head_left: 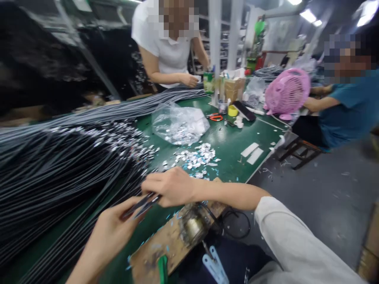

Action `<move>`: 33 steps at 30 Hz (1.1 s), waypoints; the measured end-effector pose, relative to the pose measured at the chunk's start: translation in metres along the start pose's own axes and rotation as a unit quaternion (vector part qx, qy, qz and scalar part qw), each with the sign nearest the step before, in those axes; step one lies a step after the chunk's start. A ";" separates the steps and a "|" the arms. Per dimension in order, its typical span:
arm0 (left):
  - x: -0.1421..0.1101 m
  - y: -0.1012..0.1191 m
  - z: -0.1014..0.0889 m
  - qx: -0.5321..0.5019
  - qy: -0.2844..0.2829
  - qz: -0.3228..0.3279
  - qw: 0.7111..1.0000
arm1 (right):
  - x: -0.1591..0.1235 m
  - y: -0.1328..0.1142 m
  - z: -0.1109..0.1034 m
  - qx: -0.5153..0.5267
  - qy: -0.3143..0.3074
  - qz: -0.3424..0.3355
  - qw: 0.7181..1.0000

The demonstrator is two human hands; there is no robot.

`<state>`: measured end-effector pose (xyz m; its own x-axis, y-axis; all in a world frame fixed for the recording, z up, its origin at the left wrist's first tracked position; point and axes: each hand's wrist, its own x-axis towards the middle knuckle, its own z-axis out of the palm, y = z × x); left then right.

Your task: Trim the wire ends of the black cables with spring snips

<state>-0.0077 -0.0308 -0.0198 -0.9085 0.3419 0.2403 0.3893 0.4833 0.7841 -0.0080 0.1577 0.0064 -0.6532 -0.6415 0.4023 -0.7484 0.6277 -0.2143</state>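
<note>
My right hand (pixel 171 186) reaches across the bench, its fingers closed around dark metal tweezers (pixel 145 205) whose arms point down and left. Close by, my left hand (pixel 116 225) has its thumb and fingers pinched together around the tweezers' far end. Whatever sits between those left fingertips is too hidden to make out. Just beyond both hands lie the ends of a large bundle of grey cables (pixel 59 165), many tipped with shiny silver foil.
A small pile of foil scraps (pixel 197 156) and a clear plastic bag (pixel 180 124) lie on the green bench (pixel 227 152). A wooden board (pixel 156 248) carries a metal device (pixel 194 225). Orange-handled scissors (pixel 216 117) and a pink fan (pixel 288 92) are farther back. Two people sit or stand nearby.
</note>
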 end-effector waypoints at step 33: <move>-0.020 0.033 -0.001 0.197 0.353 0.189 0.895 | 0.008 -0.007 0.005 0.370 0.113 0.104 0.916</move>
<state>0.0237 -0.0222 0.0019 -0.5161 0.0134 0.8565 0.5864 0.7343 0.3419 -0.0087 0.1462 0.0066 -0.8121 -0.3827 0.4405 -0.5387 0.2016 -0.8180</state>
